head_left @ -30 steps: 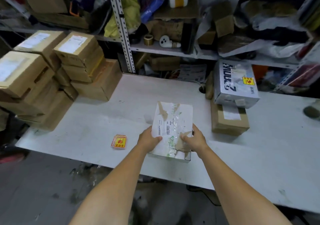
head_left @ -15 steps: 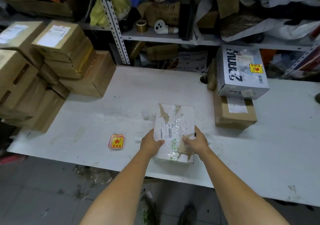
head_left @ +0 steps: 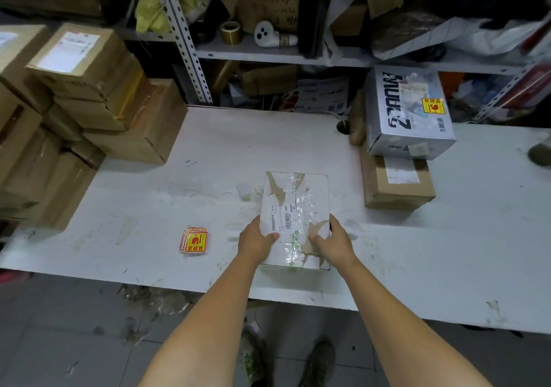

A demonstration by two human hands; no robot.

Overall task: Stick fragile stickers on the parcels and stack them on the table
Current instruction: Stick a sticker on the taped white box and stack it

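While left hand point(head_left: 257, 242) and right hand point(head_left: 334, 243) clasp taped parcel point(head_left: 298, 199), label point(head_left: 279, 218) reads MX MXRC

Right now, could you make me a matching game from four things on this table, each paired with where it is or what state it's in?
Things:
1. white taped parcel
2. pile of fragile stickers
3. blue-white printed box
4. brown carton

Places or states:
A. lies under another box
B. gripped at its near end by the left hand and right hand
C. lies loose on the table, left of both hands
D. already bears a yellow sticker on top

Pairs: 1-B, 2-C, 3-D, 4-A
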